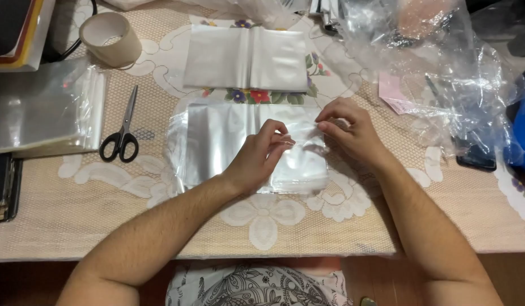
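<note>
Two hands are working at one clear plastic sleeve point(245, 144) lying flat on the lace tablecloth point(75, 209) — the left hand point(256, 158) and right hand point(350, 133) are both pinching its thin flap between fingertips. One folded sleeve point(245, 58) is already lying finished-looking above it, while a thick stack of bags point(44, 110) is waiting at the left — so most seems left.

Clear plastic bag point(217, 144) — flat on tablecloth, glossy, right edge pinched by fingers
</note>
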